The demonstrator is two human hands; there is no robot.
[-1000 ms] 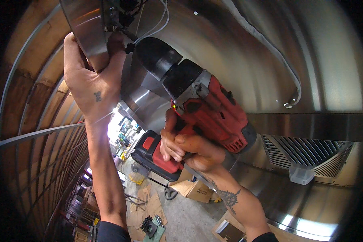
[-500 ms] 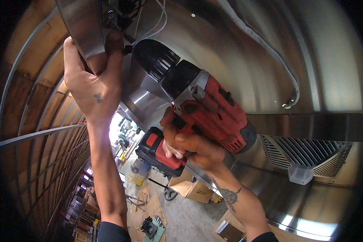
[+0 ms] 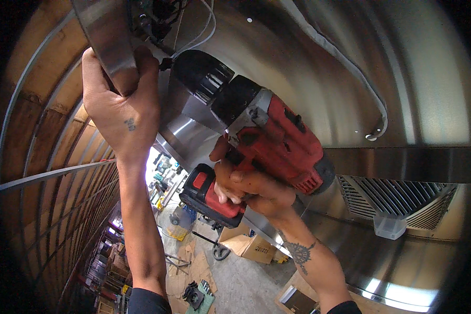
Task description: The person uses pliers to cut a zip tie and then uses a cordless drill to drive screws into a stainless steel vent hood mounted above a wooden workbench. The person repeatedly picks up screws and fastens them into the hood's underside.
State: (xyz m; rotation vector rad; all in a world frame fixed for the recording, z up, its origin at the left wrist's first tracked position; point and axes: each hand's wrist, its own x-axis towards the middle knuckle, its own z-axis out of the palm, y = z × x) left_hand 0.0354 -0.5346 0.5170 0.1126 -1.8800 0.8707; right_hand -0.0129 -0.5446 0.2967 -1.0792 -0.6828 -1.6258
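A red and black cordless drill [image 3: 280, 138] is held by its grip in my right hand [image 3: 251, 188], with the fingers wrapped round the handle just above the battery. Its black chuck end points up and left, beside my left hand [image 3: 123, 104]. That hand is closed round the lower end of a brushed metal strip [image 3: 107, 42], thumb on the right side and fingers on the left. Dark fittings and thin grey wires [image 3: 206, 31] sit beside the strip. Whether the drill's tip touches anything is hidden near my left thumb.
Shiny sheet metal curves across the right, with a hanging grey cable [image 3: 350, 65]. Slatted filters [image 3: 387, 193] and a small clear plastic cup [image 3: 390, 226] are at lower right. Wooden panels with metal bars line the left. On the floor below lies an open cardboard box [image 3: 251, 246].
The drill and my right hand have shifted very slightly, its battery end a little to the right. My left hand keeps its hold on the metal strip.
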